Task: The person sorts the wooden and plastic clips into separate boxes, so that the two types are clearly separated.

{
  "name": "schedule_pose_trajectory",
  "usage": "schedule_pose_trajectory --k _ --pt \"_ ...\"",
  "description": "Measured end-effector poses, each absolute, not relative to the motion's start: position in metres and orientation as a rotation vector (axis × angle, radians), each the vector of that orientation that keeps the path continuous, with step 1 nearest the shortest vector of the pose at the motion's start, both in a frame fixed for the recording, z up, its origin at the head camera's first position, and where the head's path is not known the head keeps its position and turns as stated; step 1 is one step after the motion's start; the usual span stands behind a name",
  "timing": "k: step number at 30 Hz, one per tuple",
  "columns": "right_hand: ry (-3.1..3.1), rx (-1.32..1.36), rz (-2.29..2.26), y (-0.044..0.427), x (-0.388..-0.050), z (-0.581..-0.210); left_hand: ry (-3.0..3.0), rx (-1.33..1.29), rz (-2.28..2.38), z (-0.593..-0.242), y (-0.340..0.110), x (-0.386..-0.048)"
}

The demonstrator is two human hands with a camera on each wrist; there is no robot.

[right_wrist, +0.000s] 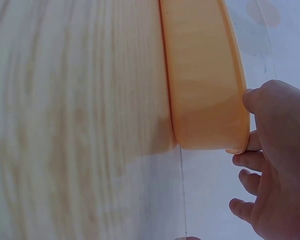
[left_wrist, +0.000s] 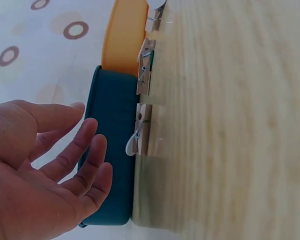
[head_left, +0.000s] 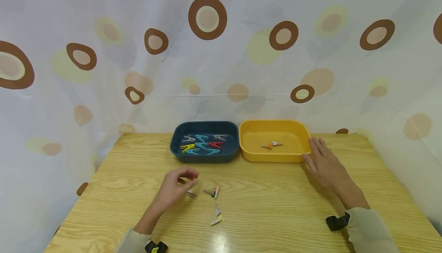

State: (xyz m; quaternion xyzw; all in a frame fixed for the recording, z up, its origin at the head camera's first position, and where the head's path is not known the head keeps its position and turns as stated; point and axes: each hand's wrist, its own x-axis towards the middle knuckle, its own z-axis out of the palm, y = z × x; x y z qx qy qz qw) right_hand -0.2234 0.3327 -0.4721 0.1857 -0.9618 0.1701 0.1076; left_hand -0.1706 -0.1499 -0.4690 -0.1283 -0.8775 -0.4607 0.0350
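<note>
We have clothespins right of our left hand, a tray beyond it, and another tray touching our right hand.

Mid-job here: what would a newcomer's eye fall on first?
Likely the bright yellow rectangular tray at the far side of the wood-grained table, its corner touched by the right hand. Next to it, the dark blue rectangular tray holds multicoloured clips. Nearer, small wooden pegs lie scattered beside the left hand.
</note>
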Motion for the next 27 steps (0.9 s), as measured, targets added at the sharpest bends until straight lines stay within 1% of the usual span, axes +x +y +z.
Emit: schedule_pose_trajectory --k 19,27 --pt "-2.864 0.543 0.535 0.332 -0.221 -0.473 -2.819 -0.512 -1.397 -0.482 -0.172 -0.163" --pt "-2.85 0.539 0.533 0.332 -0.222 -0.472 -2.867 -0.585 -1.261 -0.482 -0.172 -0.164"
